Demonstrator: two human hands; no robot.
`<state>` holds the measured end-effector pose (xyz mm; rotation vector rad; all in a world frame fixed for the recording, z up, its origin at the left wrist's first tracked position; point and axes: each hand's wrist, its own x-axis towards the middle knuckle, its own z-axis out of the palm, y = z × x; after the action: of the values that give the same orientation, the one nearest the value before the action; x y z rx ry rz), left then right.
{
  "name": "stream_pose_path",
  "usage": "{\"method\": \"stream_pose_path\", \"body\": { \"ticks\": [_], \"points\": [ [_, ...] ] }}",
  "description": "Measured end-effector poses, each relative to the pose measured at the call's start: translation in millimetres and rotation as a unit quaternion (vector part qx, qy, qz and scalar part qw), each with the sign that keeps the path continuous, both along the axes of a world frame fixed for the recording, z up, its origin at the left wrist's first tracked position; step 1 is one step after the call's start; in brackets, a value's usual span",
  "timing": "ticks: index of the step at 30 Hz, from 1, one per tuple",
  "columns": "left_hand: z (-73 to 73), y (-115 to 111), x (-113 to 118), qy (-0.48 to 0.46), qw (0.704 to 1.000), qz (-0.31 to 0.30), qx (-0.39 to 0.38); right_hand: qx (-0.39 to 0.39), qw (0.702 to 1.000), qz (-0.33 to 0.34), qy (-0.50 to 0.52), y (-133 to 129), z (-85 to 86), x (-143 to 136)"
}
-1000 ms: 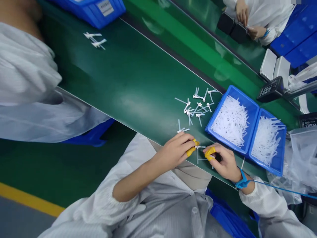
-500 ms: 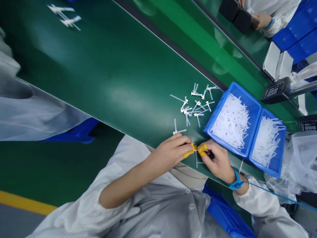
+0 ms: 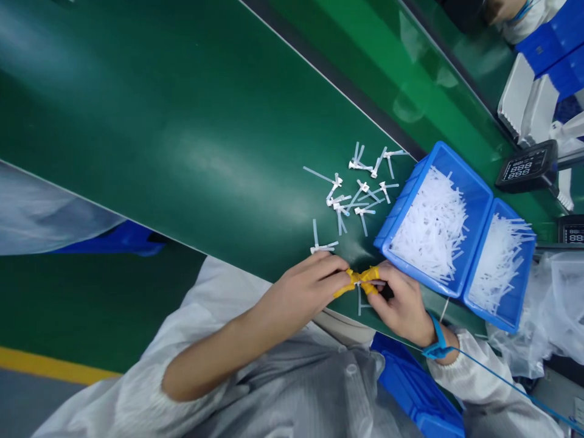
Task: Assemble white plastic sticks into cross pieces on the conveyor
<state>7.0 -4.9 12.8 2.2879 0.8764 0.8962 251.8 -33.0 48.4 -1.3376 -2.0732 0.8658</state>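
My left hand point(image 3: 314, 281), with yellow covers on its fingertips, pinches a small white tube connector point(image 3: 358, 284), mostly hidden by the fingers. A thin translucent tube point(image 3: 359, 303) hangs down from this part. Closed on another short translucent tube point(image 3: 376, 282) is my right hand point(image 3: 401, 301), also in yellow finger covers and with a blue wrist strap. The fingertips of both hands meet at the connector, just above the green table's near edge. Several white connectors with tubes point(image 3: 364, 187) lie loose beyond the hands; one such piece point(image 3: 323, 248) is close to my left knuckles.
Right of the hands stand two blue bins, a larger bin point(image 3: 387, 243) and a smaller bin point(image 3: 502, 321), both filled with short translucent tubes. Clear plastic bags point(image 3: 547, 304) and a black digital display point(image 3: 524, 165) are farther right. A co-worker's hand point(image 3: 502, 11) shows at the top right.
My fingertips have come closer together at the connector, and a tube now shows across my right fingers. The camera view has shifted a little; the loose pieces lie as before.
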Motion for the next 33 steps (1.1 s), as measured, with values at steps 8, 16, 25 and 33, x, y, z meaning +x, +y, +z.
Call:
{"method": "stream_pose_path", "body": {
  "ticks": [8, 16, 25, 33],
  "points": [
    [2.3, 0.0, -1.8, 0.000, 1.000, -0.011, -0.021, -0.023, 1.000, -0.004, 0.017, -3.1, 1.9, -1.2],
    [4.9, -0.9, -6.7, 0.014, 0.999, -0.023, -0.037, -0.033, 0.999, -0.014, 0.000, -4.3, 4.7, -1.9],
    [6.1, -1.5, -3.7, -0.005, 0.999, 0.011, -0.041, -0.061, 0.998, -0.020, -0.026, -8.6, 6.0, 0.2],
    [5.3, -2.7, -4.5, -0.012, 0.998, 0.008, -0.062, -0.072, 0.997, -0.017, -0.032, -6.5, 10.2, -0.7]
  ]
}}
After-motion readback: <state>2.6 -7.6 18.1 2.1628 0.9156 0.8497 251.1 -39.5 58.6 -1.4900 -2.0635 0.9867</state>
